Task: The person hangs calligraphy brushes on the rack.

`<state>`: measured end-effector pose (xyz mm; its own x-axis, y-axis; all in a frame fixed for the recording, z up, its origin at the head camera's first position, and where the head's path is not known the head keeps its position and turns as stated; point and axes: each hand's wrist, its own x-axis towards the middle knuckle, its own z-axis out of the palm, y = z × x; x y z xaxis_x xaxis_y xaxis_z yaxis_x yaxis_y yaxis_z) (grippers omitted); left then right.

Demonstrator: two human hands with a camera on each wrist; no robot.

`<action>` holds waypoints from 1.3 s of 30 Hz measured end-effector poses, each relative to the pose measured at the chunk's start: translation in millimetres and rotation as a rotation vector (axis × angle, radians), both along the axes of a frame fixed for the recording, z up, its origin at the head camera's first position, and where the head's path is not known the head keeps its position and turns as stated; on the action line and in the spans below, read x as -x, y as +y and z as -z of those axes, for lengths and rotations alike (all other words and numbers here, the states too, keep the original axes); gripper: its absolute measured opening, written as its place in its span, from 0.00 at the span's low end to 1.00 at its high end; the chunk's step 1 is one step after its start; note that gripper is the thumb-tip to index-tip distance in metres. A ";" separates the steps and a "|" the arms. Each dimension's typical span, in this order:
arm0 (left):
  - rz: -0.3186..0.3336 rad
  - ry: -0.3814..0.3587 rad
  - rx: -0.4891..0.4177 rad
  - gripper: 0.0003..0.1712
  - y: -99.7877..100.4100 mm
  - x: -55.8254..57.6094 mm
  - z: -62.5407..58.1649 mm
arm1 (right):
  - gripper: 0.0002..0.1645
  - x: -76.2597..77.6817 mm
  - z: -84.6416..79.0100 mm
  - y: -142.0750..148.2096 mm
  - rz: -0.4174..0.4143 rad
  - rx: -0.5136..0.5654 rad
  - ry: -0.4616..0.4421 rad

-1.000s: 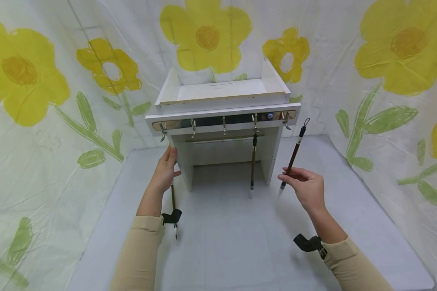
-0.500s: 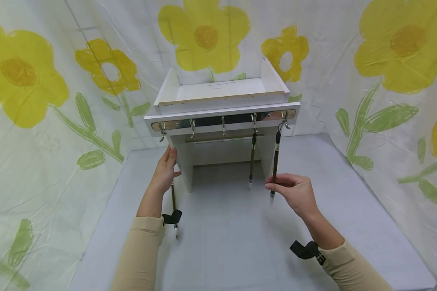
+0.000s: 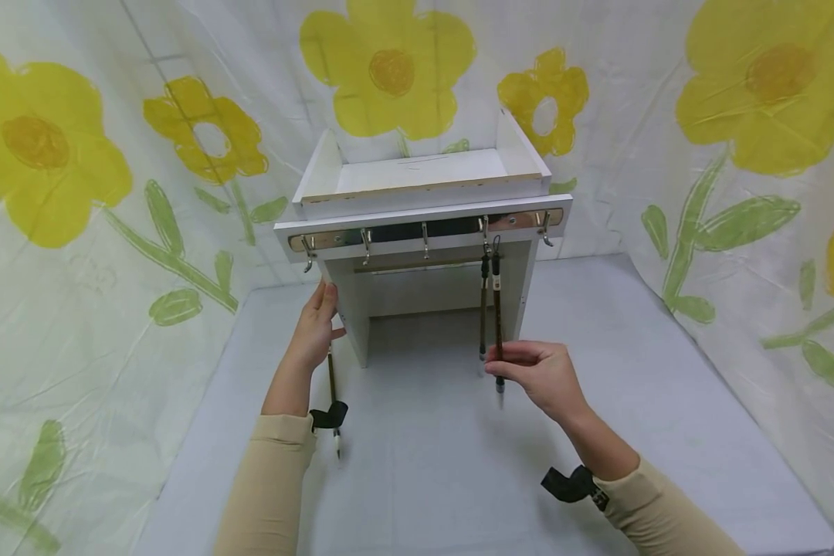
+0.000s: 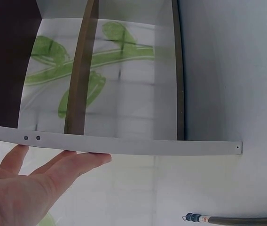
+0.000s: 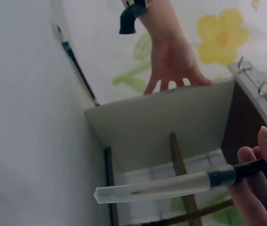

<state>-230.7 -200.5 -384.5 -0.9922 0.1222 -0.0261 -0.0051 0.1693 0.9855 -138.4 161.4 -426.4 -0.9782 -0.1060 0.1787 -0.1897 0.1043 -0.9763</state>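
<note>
My right hand (image 3: 538, 378) pinches a dark brown calligraphy brush (image 3: 496, 309) near its lower end and holds it upright. The brush's cord loop overlaps the rack's fourth hook from the left in the head view. A clear cap (image 5: 161, 188) covers its tip in the right wrist view. Just left of it, a second calligraphy brush (image 3: 483, 309) hangs from that hook. My left hand (image 3: 314, 324) rests its extended fingers against the outer left side of the white hook rack (image 3: 347, 316); the right wrist view has these fingers spread along the panel.
A third calligraphy brush (image 5: 79, 68) lies on the table left of the rack, partly behind my left wrist in the head view. The metal hook strip (image 3: 427, 230) carries several hooks. An open tray (image 3: 424, 171) tops the rack, and a flower-print curtain (image 3: 667, 116) surrounds the table.
My right hand has moved the brush left, from beside the rack to the hanging brush, and its slant has straightened to nearly vertical. My left hand stays against the side panel.
</note>
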 end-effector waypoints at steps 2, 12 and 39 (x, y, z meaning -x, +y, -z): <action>0.004 0.002 -0.001 0.37 -0.5 0.3 0.4 | 0.20 -0.6 -1.0 -3.2 -0.010 0.015 -0.009; 0.011 0.020 0.012 0.37 -0.3 -0.4 0.7 | 0.20 -1.5 -1.5 -13.8 -0.039 -0.014 -0.024; 0.012 0.021 -0.024 0.36 1.0 -5.0 -2.7 | 0.19 -4.1 -1.4 -32.5 -0.119 -0.052 -0.077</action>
